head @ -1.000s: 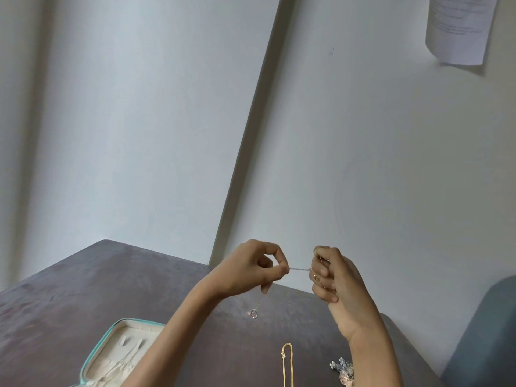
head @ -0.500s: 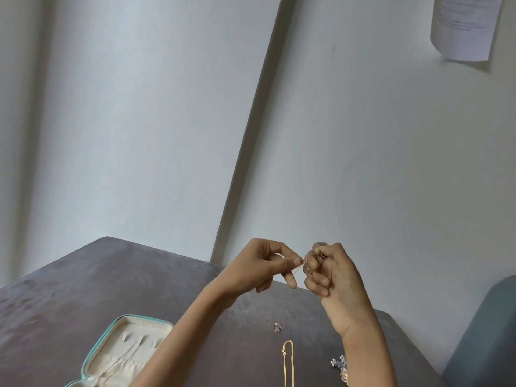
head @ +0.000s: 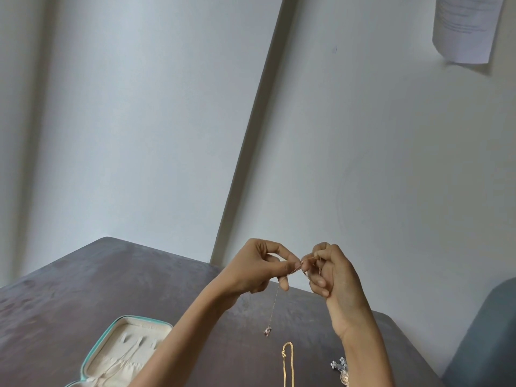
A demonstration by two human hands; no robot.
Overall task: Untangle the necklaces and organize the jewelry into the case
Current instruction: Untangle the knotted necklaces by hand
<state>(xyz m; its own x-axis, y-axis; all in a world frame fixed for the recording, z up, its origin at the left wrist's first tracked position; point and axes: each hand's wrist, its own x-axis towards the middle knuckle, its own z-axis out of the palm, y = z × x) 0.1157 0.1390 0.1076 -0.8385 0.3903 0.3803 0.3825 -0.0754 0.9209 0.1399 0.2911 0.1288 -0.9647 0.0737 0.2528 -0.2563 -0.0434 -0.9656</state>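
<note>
I hold a thin rose-gold necklace chain [head: 275,303] up above the table. My left hand [head: 257,266] pinches it between thumb and forefinger. My right hand [head: 332,272] grips the other part, fingertips almost touching the left ones. A strand hangs down from between the hands and ends in a small ring-shaped pendant [head: 268,331]. The jewelry case [head: 103,344] lies open at the lower left, teal-edged with a cream lining and pale chains inside. A gold chain [head: 287,364] lies flat on the table below the pendant.
The dark brown table [head: 69,297] stands in a corner of white walls. A small cluster of bluish beaded jewelry [head: 339,367] lies by my right wrist. A grey-blue chair back [head: 485,339] rises at the lower right. A paper sheet [head: 466,26] hangs on the wall.
My hands came together from a short stretched span of chain to nearly touching. The pendant now dangles on a longer strand, lower than before.
</note>
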